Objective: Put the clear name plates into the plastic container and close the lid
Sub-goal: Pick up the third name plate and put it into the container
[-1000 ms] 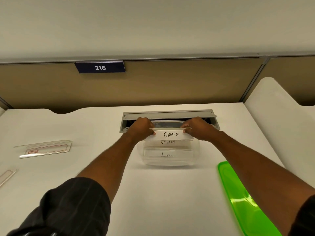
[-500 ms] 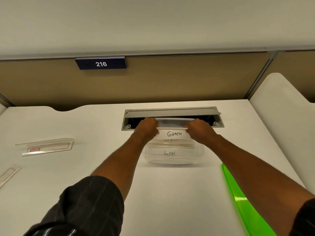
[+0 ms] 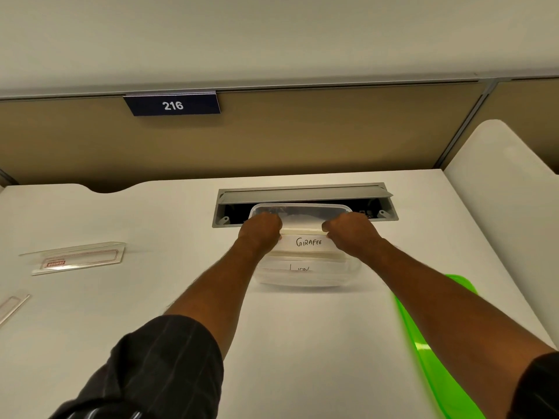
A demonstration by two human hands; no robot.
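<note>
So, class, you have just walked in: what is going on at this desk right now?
A person grips a name plate marked GIRAFEE by its ends, left hand and right hand, at the open top of a clear container on the desk. A LION plate already lies inside. The green lid lies to the right, not yet on. On the left lie a red-labelled plate and another clear plate.
</note>
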